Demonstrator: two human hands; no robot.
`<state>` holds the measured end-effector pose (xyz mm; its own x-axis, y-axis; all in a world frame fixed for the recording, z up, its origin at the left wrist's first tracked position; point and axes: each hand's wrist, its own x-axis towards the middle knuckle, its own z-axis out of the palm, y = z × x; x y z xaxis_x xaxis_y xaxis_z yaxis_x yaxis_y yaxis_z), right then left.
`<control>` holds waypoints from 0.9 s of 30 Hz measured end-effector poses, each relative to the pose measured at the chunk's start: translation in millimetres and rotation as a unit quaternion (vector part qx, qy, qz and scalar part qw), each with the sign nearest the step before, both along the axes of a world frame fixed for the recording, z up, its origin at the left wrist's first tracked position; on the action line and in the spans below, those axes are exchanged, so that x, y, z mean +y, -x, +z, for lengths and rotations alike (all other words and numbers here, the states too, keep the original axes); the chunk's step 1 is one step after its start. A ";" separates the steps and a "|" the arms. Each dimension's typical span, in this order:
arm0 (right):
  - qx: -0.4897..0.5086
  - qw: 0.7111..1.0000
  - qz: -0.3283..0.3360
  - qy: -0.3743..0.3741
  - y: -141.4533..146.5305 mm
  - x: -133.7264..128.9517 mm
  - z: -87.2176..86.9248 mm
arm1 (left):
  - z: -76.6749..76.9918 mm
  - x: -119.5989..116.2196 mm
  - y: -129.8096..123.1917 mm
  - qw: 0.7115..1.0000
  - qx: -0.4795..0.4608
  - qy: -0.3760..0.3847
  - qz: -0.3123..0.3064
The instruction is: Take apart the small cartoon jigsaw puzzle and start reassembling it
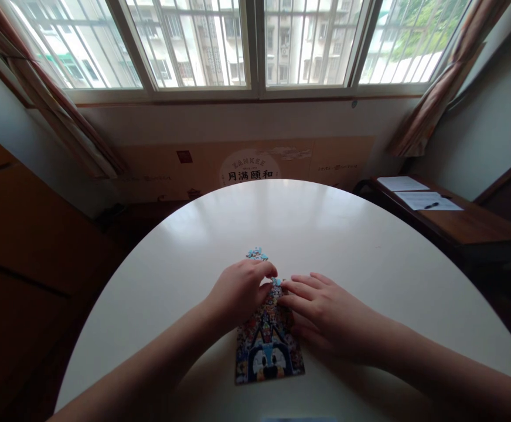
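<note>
Head view. The jigsaw puzzle (271, 354) lay on the white tabletop (159, 293), toward its near side, long axis running from near to far, a blue cartoon face at the near end. Both hands were at its far part. The left hand (240, 287) arched over the left border, thumb and forefinger curved toward each other beside a light-blue piece (276, 282) at the far end; whether they pinched anything I could not tell (the tips were too small to judge). The right hand (326, 308) lay along the right border, fingers spread and loosely extended, clenching nothing, foremost tips at or just beside that same piece. From both sets of fingers, most of the puzzle lay on the near side.

Loose pieces (256, 253) sat in a small heap just beyond the left hand, which was the nearer of the two; its knuckles stood between heap and puzzle, and hid part of the puzzle's left border.

Farther off: a lettered panel (150, 164) below the barred windows (203, 41); to the far right, a wooden side table (479, 225) bearing papers (407, 200) and a dark pen (432, 205).
</note>
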<state>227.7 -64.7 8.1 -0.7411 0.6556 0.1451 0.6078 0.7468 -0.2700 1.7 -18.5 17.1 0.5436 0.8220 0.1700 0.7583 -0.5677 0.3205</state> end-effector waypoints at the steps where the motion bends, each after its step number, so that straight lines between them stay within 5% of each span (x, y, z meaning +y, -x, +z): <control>1: 0.000 1.000 0.001 0.001 0.0 0.1 -0.3 | 0.5 -0.3 -0.3 1.000 0.002 -0.003 -0.003; 27: -0.002 1.000 0.003 -0.006 -0.1 1.1 -0.6 | 2.9 1.5 0.7 1.000 0.020 -0.016 0.008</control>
